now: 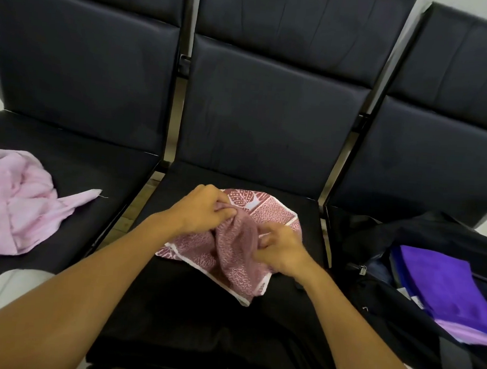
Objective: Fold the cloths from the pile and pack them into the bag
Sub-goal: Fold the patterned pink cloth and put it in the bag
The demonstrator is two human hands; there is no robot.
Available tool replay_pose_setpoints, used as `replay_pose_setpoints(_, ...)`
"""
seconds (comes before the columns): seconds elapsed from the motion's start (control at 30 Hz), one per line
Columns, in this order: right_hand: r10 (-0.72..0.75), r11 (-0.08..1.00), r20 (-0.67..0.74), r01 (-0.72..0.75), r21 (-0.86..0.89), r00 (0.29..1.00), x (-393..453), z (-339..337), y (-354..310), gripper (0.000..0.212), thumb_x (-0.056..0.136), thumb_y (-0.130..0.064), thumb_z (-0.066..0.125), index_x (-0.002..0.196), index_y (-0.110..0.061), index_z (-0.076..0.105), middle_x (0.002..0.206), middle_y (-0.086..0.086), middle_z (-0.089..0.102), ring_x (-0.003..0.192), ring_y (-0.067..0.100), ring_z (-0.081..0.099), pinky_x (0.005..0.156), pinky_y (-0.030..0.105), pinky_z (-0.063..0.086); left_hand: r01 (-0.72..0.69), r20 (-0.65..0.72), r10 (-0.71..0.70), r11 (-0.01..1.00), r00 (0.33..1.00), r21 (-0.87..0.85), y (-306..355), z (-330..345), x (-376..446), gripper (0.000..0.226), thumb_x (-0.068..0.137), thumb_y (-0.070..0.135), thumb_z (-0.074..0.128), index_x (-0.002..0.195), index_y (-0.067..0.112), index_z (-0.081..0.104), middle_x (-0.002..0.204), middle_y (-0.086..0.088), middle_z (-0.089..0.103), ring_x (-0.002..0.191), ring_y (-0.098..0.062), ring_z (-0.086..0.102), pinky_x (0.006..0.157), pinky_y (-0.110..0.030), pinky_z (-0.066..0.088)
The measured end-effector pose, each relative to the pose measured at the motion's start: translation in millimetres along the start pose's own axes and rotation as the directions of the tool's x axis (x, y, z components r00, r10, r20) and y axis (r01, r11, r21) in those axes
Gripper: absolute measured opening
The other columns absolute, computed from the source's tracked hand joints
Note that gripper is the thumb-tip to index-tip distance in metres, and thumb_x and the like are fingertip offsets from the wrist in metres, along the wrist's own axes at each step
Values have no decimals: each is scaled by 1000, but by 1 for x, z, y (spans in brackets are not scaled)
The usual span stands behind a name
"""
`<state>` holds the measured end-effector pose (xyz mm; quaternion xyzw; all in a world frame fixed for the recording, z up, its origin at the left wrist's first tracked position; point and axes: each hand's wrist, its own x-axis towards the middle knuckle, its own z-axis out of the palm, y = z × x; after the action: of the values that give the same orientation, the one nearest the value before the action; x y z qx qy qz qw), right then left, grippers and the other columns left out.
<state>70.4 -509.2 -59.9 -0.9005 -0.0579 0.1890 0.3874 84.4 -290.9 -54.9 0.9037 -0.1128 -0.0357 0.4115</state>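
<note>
On the middle seat (227,313) of a row of three dark padded chairs lies a dusty-pink patterned cloth (231,255) with a white border, partly bunched. Left hand (203,209): fingers curled, pinching a raised fold of the cloth near its far edge. Right hand (279,246): fingers bent inward, gripping the cloth's right side; fingertips partly buried in fabric, so the exact hold is hard to read, probably a pinch. A ridge of cloth stands up between the two hands, running toward the near corner (that corner lies flat on the seat). Left seat (93,168): a crumpled pale pink pile of cloth (19,203), one corner trailing toward the middle chair, well apart from both hands. Right seat: an open dark bag (400,319) holding a folded purple cloth (442,287) with a lilac layer (468,334) beneath it at the near edge.
</note>
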Motion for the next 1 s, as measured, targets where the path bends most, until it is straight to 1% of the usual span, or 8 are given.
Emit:
replay_pose_setpoints(0.13,-45,976,144,74,-204,989,1,9,8,24,75,-21,83,96,-13,74,89,6,73,78,14,67,74,39,57,7,49,5,969,999,-248,13,-4,-2,8,87,19,70,89,14,77,91,5,75,97,-2,67,95,-34,54)
replay_pose_setpoints(0.27,-42,995,118,53,-88,992,-1,10,0,59,64,-69,77,103,-26,66,99,-9,69,92,8,65,77,30,55,-41,81,67,955,994,-295,15,-9,-5,16,88,28,69,85,14,76,87,-10,72,85,-14,67,81,-28,54)
replay_pose_setpoints(0.37,-66,977,55,75,-201,996,1,16,3,45,70,-63,74,99,-30,63,96,-11,68,92,10,64,82,39,57,-50,172,108,949,979,-311,20,-10,-8,23,87,33,68,89,12,76,87,-11,69,79,-11,62,72,-20,49)
replay_pose_setpoints(0.5,-86,984,71,96,-152,994,-4,17,-4,70,66,-72,70,123,-36,53,107,-15,67,99,9,64,85,39,56,-28,313,141,941,939,-338,22,-11,-11,23,90,32,66,101,14,75,98,3,74,101,-8,66,94,-28,49)
replay_pose_setpoints(0.57,-103,983,63,111,-146,993,-3,18,-6,60,72,-63,72,120,-31,54,104,-12,66,94,11,65,80,39,56,-50,311,159,942,937,-333,22,-11,-12,17,93,27,62,92,14,73,87,9,71,93,-3,65,95,-24,48)
replay_pose_setpoints(0.73,-63,965,-1,60,-256,998,3,13,-2,15,83,-21,73,83,-10,63,84,7,65,76,27,65,67,45,57,-54,294,71,996,953,-65,16,-7,-8,29,101,23,46,74,12,48,74,0,40,69,-11,39,70,-31,38)
replay_pose_setpoints(0.9,-102,981,-118,80,-177,988,2,8,-5,35,81,-22,81,67,-13,50,67,-1,48,58,12,40,48,22,32,48,371,-128,975,920,218,4,-7,-9,50,71,60,73,100,23,60,100,7,58,91,-15,57,80,-38,53)
replay_pose_setpoints(1.0,-139,976,-143,111,-186,980,4,6,-4,30,85,-11,75,64,-12,53,68,-1,54,61,12,53,47,24,39,17,371,-223,874,901,485,4,-6,-10,50,77,49,74,112,19,54,108,2,51,99,-18,53,83,-37,50)
